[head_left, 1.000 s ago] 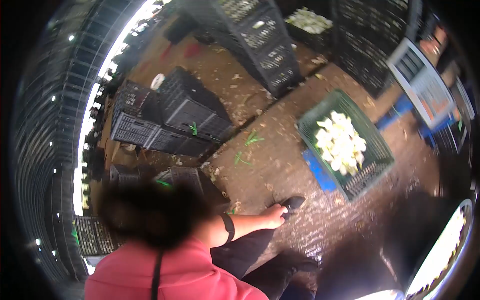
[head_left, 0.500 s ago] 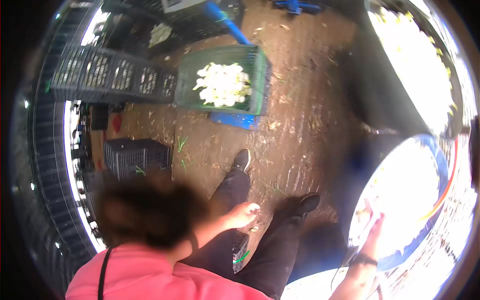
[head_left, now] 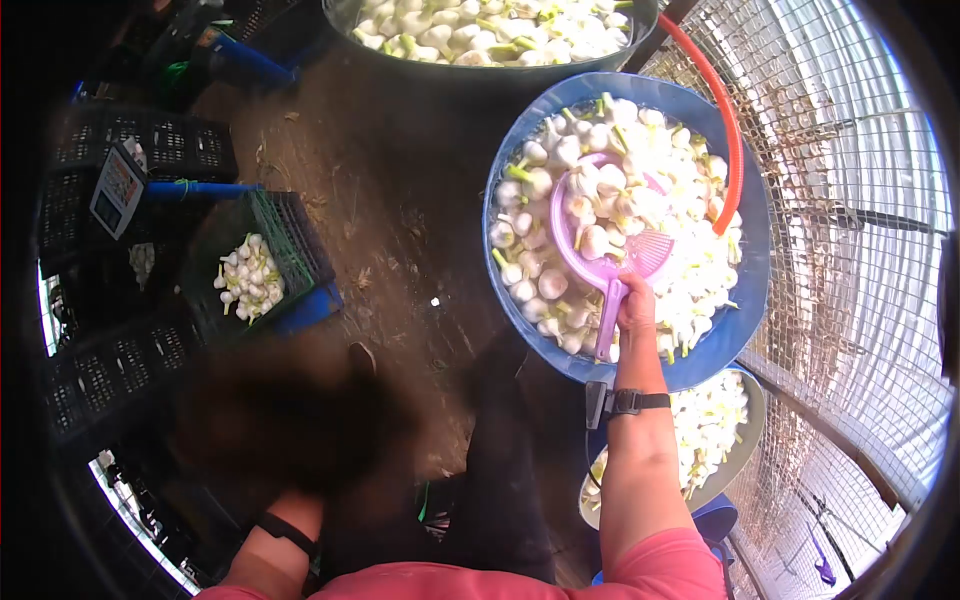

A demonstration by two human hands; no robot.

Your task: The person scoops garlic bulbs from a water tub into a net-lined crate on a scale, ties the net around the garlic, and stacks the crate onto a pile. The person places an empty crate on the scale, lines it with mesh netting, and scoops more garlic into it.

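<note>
My right hand (head_left: 635,303) is closed around a pink strainer (head_left: 650,255), near the base of its handle. Several garlic bulbs (head_left: 595,200) lie in the strainer's bowl. It rests among more garlic in a large blue tub (head_left: 520,315), where bulbs float in water. Of my left arm only the forearm with a black band shows at the lower left. A dark blurred shape covers the spot where my left hand could be, so the hand is hidden.
A red hose (head_left: 733,130) hangs over the blue tub's right side. Another garlic-filled tub (head_left: 480,72) stands beyond, and a pale basin (head_left: 745,440) of garlic nearer me. A green crate (head_left: 290,245) with garlic and black crates (head_left: 110,385) stand left. Wire mesh (head_left: 800,190) borders the right.
The view has swung to the right, bringing the blue tub to the middle. The pink strainer now shows in my right hand, loaded with garlic. My left hand has gone out of sight.
</note>
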